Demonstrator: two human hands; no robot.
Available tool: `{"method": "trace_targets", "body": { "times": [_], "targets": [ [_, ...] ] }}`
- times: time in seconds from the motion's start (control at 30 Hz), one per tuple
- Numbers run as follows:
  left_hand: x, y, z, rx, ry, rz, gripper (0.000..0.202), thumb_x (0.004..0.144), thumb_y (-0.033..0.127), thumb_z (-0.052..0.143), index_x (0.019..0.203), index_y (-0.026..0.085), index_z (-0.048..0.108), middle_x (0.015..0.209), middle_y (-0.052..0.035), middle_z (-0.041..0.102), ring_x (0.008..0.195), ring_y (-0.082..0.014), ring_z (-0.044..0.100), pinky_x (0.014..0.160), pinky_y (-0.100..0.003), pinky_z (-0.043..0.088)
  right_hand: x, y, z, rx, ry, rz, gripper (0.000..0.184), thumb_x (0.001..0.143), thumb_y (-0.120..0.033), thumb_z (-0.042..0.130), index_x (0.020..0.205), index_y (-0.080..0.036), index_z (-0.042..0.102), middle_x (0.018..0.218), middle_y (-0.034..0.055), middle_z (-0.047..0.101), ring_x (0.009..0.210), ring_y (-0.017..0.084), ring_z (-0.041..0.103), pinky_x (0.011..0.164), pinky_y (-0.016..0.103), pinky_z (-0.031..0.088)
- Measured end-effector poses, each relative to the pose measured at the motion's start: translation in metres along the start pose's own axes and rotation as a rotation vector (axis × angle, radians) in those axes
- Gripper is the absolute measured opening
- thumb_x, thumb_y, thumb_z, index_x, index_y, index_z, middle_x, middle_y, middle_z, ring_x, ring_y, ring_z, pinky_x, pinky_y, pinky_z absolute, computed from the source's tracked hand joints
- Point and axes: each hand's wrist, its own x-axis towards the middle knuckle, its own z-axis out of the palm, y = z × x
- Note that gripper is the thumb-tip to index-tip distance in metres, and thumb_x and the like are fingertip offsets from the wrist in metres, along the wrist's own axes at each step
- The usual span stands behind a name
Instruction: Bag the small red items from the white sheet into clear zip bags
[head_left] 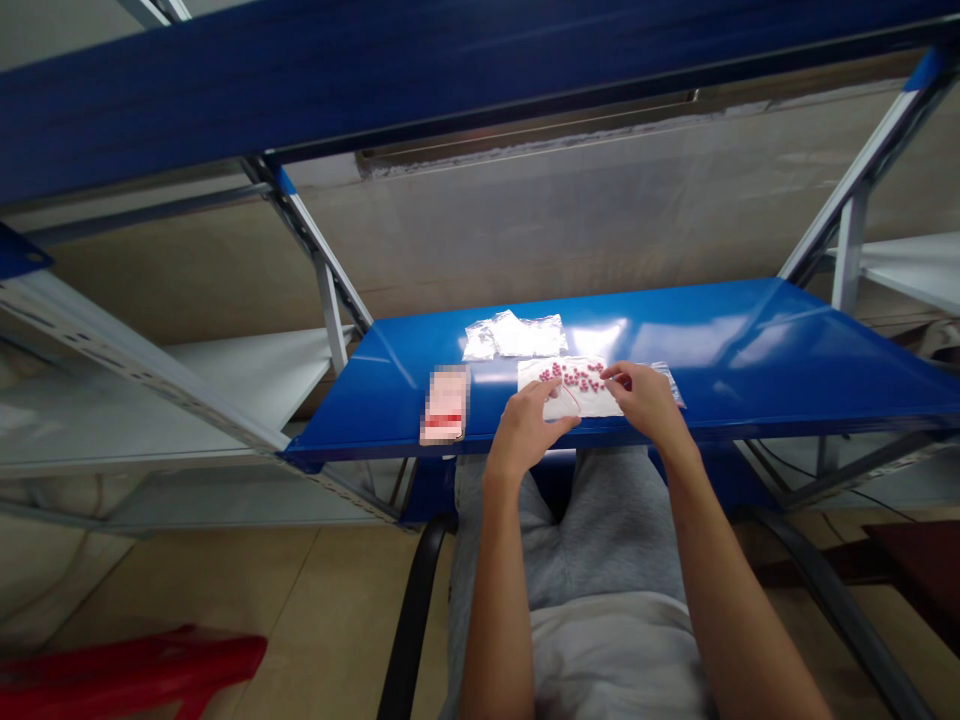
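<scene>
On the blue metal shelf (720, 340) lies a flat clear bag of small red beads (576, 388) on a white backing. My left hand (527, 432) holds its lower left edge between thumb and fingers. My right hand (645, 400) pinches its upper right part. Partly beneath the right hand, a strip of clear plastic (667, 381) sticks out. Behind the beads lies a crumpled pile of clear plastic bags (514, 337). Left of my left hand sits a pixel-blurred pink and white flat packet (445, 404), its details hidden.
A blue steel beam (375, 90) crosses overhead, and white-and-blue steel uprights (851, 250) frame the shelf. White shelves (150, 390) stand at both sides. Below are my grey-clad legs (600, 530), black chair arms (412, 620) and a red plastic object (135, 670) on the tiled floor.
</scene>
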Motion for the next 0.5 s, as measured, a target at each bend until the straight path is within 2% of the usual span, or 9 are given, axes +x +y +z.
{"method": "trace_targets", "body": {
  "times": [0.07, 0.17, 0.33, 0.5],
  "targets": [
    [0.0, 0.0, -0.001, 0.003, 0.001, -0.007, 0.056, 0.081, 0.029, 0.082, 0.133, 0.016, 0.066, 0.119, -0.0107, 0.073, 0.109, -0.0264, 0.069, 0.1, -0.041, 0.054, 0.001, 0.011, 0.005, -0.124, 0.052, 0.011, 0.02, 0.083, -0.018, 0.058, 0.092, -0.014, 0.076, 0.081, 0.0103, 0.073, 0.076, 0.024, 0.064, 0.078, 0.035, 0.044],
    [0.0, 0.0, -0.001, 0.005, -0.001, -0.012, 0.056, 0.081, 0.028, 0.082, 0.133, 0.015, 0.066, 0.118, -0.011, 0.073, 0.109, -0.0265, 0.069, 0.1, -0.041, 0.054, 0.001, 0.02, 0.014, -0.199, 0.052, -0.02, 0.021, 0.085, -0.018, 0.058, 0.096, -0.013, 0.075, 0.085, 0.0109, 0.073, 0.081, 0.025, 0.064, 0.081, 0.035, 0.044],
    [-0.001, 0.001, -0.002, 0.005, -0.002, -0.011, 0.056, 0.081, 0.026, 0.082, 0.133, 0.016, 0.065, 0.116, -0.0097, 0.074, 0.107, -0.0249, 0.069, 0.1, -0.039, 0.053, 0.002, 0.023, 0.025, -0.325, 0.03, -0.01, 0.019, 0.091, -0.02, 0.057, 0.096, -0.014, 0.074, 0.086, 0.0113, 0.071, 0.089, 0.027, 0.063, 0.085, 0.036, 0.042],
    [-0.001, 0.001, -0.002, 0.009, 0.002, -0.013, 0.056, 0.082, 0.027, 0.082, 0.134, 0.016, 0.065, 0.117, -0.01, 0.073, 0.107, -0.0251, 0.069, 0.099, -0.038, 0.053, 0.003, 0.023, 0.024, -0.407, 0.007, 0.033, 0.018, 0.094, -0.022, 0.057, 0.096, -0.016, 0.073, 0.092, 0.0124, 0.069, 0.091, 0.027, 0.062, 0.083, 0.035, 0.041]
  ]
}}
